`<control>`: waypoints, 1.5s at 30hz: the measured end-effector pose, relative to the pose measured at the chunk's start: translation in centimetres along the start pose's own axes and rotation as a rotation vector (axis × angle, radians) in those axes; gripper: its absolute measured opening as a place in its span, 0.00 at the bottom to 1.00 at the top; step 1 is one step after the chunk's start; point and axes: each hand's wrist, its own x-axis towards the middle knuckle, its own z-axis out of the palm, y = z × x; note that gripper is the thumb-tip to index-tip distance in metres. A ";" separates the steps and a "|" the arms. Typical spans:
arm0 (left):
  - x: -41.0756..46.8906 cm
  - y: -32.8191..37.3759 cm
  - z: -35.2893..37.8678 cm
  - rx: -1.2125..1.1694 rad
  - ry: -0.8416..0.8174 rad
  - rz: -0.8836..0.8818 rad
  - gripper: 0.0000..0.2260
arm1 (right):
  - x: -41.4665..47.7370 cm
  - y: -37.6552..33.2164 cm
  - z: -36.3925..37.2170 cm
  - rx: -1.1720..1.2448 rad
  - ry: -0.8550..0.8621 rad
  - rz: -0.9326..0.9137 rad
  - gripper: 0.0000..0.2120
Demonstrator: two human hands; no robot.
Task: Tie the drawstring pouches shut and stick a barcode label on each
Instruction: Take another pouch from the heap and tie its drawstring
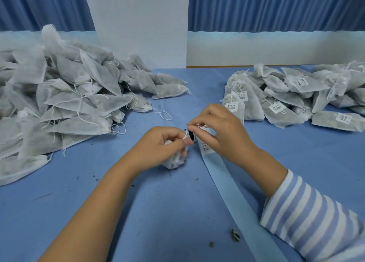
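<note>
My left hand [164,145] grips a white drawstring pouch [174,161] against the blue table, its fingers curled over the bunched top. My right hand [219,129] holds a roll of barcode labels [205,143] beside it and pinches a white label edge at the roll's top, right next to the left thumb. A pale blue backing strip [237,198] trails from the roll toward me. Most of the pouch is hidden under my left hand.
A big heap of unlabelled pouches [59,96] with loose strings fills the left side. Labelled pouches [296,96] lie piled at the right. A white panel [138,25] and blue curtains stand behind. Dark crumbs [235,237] dot the blue table [158,212].
</note>
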 end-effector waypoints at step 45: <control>0.5 -0.2 -0.4 -0.029 0.251 -0.054 0.06 | -0.3 -0.5 1.5 0.445 -0.205 0.399 0.03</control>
